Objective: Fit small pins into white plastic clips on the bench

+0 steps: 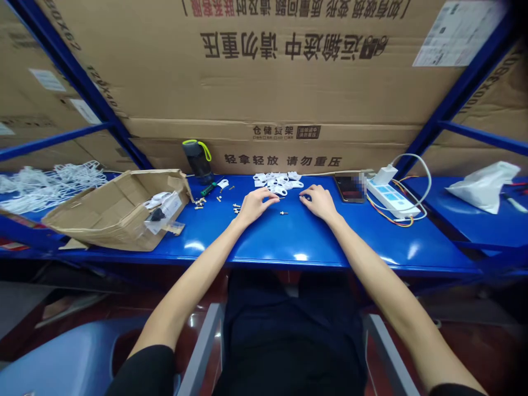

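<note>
My left hand (256, 205) is closed in a pinch just above the blue table, with a thin pin-like piece (282, 198) at its fingertips. Opposite it, my right hand (319, 202) pinches a small dark piece (308, 198), too small to name. White plastic ring-shaped parts (277, 181) lie in a heap just beyond both hands. Between the hands, nearer to me, rests a small metal pin with a collar (284, 213). More small brass-coloured pieces (236, 208) lie beside my left wrist.
An open cardboard box (111, 220) holding white parts stands at left. Behind it are a dark bottle (198, 162), a green-handled screwdriver (209, 189) and brass bits (199, 203). To the right lie a phone (350, 188) and a power strip (391, 198) with looping cables. Blue posts frame the table.
</note>
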Available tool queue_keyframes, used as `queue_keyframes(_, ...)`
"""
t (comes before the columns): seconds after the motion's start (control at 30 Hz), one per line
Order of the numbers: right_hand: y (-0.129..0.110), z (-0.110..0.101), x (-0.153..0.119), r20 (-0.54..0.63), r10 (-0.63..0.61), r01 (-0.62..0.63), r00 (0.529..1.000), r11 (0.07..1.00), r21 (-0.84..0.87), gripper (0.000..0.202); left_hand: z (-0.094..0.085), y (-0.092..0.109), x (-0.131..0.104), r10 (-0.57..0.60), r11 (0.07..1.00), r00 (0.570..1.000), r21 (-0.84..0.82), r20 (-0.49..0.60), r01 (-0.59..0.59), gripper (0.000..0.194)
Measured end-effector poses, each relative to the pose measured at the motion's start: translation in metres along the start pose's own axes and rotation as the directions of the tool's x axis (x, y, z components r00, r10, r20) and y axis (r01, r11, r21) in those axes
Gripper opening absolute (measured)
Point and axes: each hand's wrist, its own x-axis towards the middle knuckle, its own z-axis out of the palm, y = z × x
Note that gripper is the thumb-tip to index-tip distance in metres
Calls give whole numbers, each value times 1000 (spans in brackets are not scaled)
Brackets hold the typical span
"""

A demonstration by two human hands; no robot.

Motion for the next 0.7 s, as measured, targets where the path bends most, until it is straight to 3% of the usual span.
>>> queue_keyframes(0.4, -3, 5, 4, -85, -85, 90, 993, 994, 62, 17, 0, 3, -1, 22, 1000, 1000, -9, 13, -22, 26)
queue_keyframes(0.53, -11, 5, 3, -145, -68, 115, 987, 931, 347, 11, 1, 3, -1, 39, 999, 999, -19, 7, -39, 24)
queue_keyframes(0.7, -25, 6, 1, -197, -7, 144, 980, 705, 694, 18, 1, 5, -1, 58, 998, 998, -23, -17, -58, 25)
